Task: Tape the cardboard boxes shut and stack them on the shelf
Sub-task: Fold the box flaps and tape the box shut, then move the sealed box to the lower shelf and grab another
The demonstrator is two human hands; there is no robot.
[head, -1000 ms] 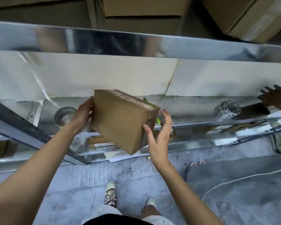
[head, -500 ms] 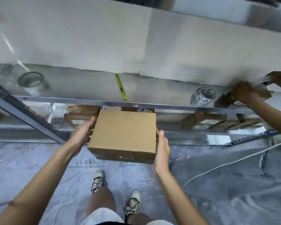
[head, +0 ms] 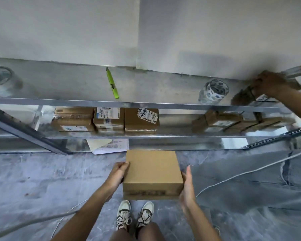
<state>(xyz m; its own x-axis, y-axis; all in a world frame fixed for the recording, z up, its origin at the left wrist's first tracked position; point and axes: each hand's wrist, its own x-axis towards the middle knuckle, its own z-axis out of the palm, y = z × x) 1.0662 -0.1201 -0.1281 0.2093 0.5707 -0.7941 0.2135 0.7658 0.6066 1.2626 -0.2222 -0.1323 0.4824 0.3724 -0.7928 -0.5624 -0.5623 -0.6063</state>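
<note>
You hold one box [head: 152,173] low over the floor, left hand [head: 117,173] gripping one side, right hand [head: 187,186] flat against the other. Other boxes [head: 108,119] already sit on the shelf [head: 146,134]. This one isn't there yet.

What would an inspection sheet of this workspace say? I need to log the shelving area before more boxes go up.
Surface: metal shelf, top tier shiny.
Job's things: plain box held level above the floor; labelled boxes on the tier below; tape roll on top.
Clutter: green cutter; papers on the lowest tier.
Grippers: left hand and right hand hold the box's sides.
Cables: white cord across the floor.
Surroundings: second person's hand at the right; white wall.
</note>
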